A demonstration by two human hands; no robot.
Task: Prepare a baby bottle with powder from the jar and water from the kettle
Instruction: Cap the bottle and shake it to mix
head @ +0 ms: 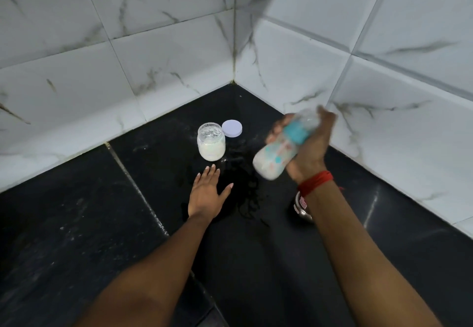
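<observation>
My right hand (311, 145) grips a baby bottle (275, 156) with a teal collar, tilted in the air with its base down-left; the bottle is motion-blurred and holds white milky liquid. My left hand (207, 193) lies flat with straight fingers on the black counter (76, 224), just in front of the jar. The glass jar (211, 142) stands open, about half full of white powder. Its white lid (232, 128) lies flat behind it on the right. A steel vessel (300, 207), mostly hidden by my right forearm, sits on the counter.
White marble-look tiled walls (153, 57) meet in a corner behind the jar. A wet patch (245, 188) spreads on the counter between my hands. A red thread band (316, 183) circles my right wrist.
</observation>
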